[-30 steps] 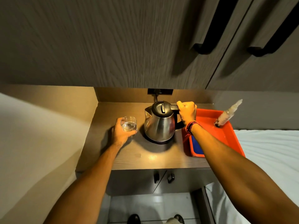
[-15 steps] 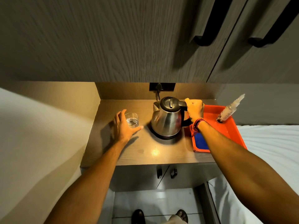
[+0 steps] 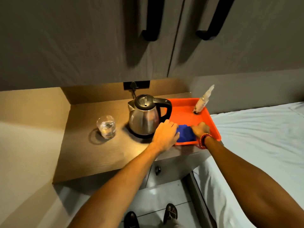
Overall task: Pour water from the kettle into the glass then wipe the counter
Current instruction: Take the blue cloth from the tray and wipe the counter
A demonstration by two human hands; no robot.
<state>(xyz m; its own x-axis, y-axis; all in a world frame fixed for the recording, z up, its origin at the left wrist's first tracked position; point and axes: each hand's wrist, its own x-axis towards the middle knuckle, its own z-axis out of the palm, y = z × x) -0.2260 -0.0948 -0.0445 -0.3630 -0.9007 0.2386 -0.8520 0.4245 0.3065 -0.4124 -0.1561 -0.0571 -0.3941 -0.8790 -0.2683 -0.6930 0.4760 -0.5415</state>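
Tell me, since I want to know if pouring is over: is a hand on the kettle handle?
No, both the left hand and right hand are at the blue cloth in the tray; the kettle stands alone.

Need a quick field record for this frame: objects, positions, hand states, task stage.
glass: upright on counter, holds water, left of kettle
kettle: on its base, lid shut, nobody holding it
tray: orange, right of kettle
cloth: blue, in tray's near part
spray bottle: in tray's far corner
left hand: on cloth
right hand: on cloth
stage: pour looks done; wipe not yet begun
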